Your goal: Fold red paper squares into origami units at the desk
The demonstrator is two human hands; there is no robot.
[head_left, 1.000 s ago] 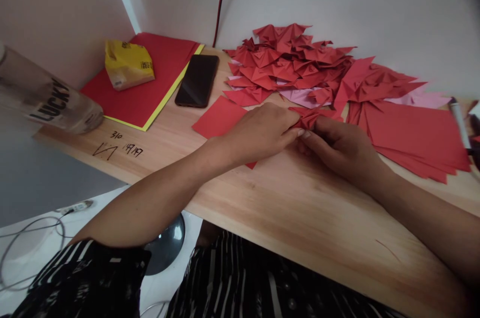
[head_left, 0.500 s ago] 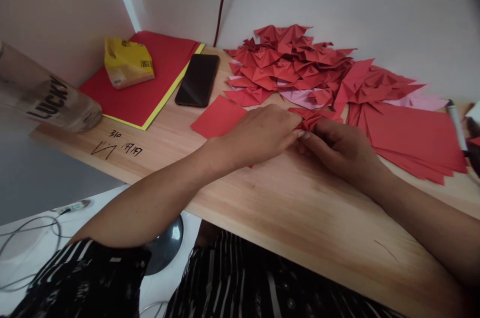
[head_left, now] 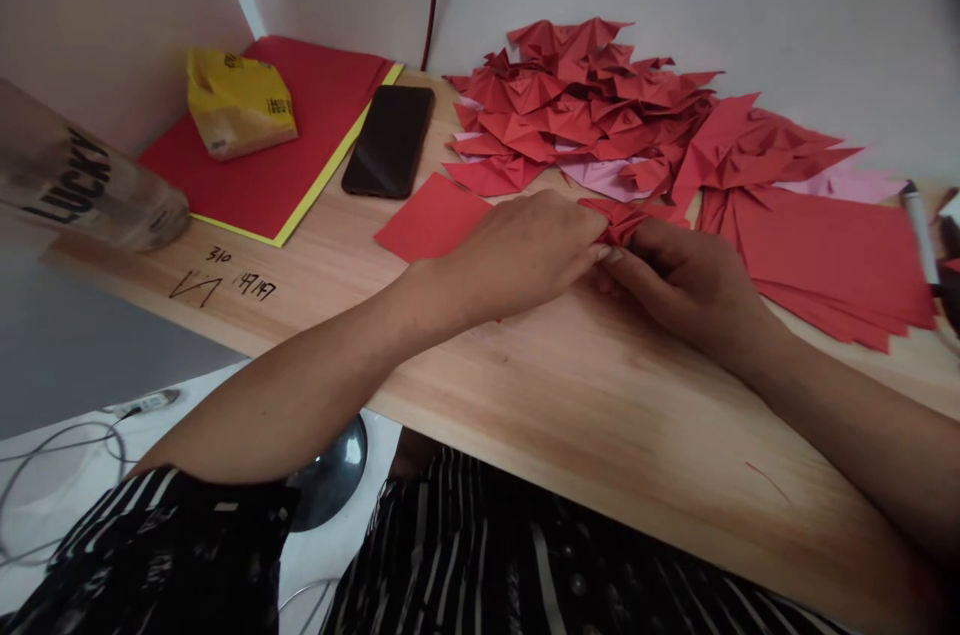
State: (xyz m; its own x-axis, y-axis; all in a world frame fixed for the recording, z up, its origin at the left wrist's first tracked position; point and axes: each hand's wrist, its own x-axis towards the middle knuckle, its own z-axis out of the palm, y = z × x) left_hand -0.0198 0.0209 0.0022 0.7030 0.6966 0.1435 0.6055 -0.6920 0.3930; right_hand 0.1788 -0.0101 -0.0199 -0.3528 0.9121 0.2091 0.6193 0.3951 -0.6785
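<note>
My left hand [head_left: 517, 250] and my right hand [head_left: 682, 280] meet at the middle of the wooden table [head_left: 570, 405]. Both pinch a small folded red paper piece [head_left: 622, 218] between their fingertips, just above the tabletop. A flat red paper square [head_left: 431, 218] lies under and beside my left hand. Behind the hands rises a heap of folded red paper pieces [head_left: 585, 100], with a few pink ones in it.
A stack of red paper sheets [head_left: 825, 260] lies to the right, with a marker [head_left: 919, 230] beyond it. A black phone [head_left: 390, 140], a red folder [head_left: 285, 150] carrying a yellow packet [head_left: 236, 105], and a lying clear bottle [head_left: 82, 185] are on the left.
The view has shifted slightly, so everything sits a little lower and left. Both hands stay pinched on the folded red piece with only small finger movement.
</note>
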